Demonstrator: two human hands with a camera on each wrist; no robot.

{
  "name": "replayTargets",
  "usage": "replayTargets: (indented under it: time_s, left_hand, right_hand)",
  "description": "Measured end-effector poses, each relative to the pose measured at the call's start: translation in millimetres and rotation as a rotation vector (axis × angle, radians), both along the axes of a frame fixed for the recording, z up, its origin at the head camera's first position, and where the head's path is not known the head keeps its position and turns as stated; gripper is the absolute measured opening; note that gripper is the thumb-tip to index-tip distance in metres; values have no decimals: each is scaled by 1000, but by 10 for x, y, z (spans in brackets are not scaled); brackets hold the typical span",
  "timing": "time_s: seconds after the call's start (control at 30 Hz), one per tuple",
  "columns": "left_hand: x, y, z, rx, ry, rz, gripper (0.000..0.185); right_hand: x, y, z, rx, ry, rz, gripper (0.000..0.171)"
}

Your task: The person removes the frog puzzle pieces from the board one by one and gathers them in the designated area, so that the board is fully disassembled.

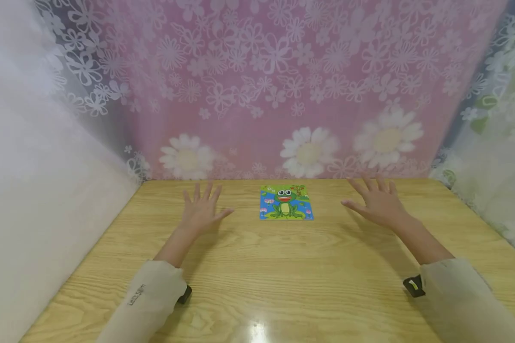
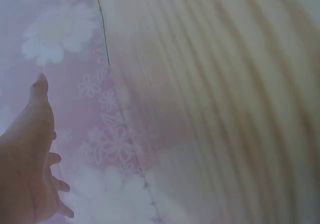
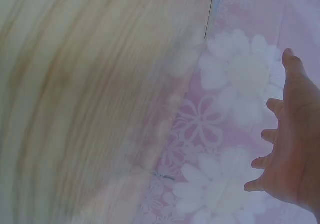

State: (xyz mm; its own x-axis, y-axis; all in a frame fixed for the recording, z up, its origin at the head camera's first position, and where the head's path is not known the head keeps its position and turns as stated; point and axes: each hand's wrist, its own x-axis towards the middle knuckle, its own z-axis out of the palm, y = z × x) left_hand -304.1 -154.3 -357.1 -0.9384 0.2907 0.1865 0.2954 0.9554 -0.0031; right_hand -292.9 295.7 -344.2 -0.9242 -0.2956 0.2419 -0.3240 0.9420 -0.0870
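A small square frog puzzle, green frog on blue and green, lies flat on the wooden table near its far edge. My left hand hovers over the table to the left of the puzzle, fingers spread and straight, holding nothing. My right hand hovers to the right of the puzzle, also spread with nothing in it. In the left wrist view the left hand shows against the curtain. The right wrist view has the right hand with fingers apart. Neither wrist view shows the puzzle.
A pink curtain with white flowers hangs behind the table's far edge. A pale wall closes the left side and a sheer flowered curtain the right. A black strap sits at each wrist.
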Motion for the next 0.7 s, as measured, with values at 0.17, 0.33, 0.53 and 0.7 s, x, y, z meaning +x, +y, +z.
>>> replayTargets:
  time_s: [0.17,0.33,0.53,0.7]
  left_hand:
    - [-27,136,38,-1,-32,-6,83]
    - [-55,322,71,8,-47,-15,82]
    - [-101,581,47,13,-49,-45,81]
    - [-149,778,-7,47,-55,-75,80]
  right_hand:
    - [-39,-84,-14,17,-22,3,78]
    - [-91,-207,-48,22,-15,5,79]
    - [-137,-433,-78,-1,-15,32,77]
    - [-179,-625,-101,-28,-30,49,75]
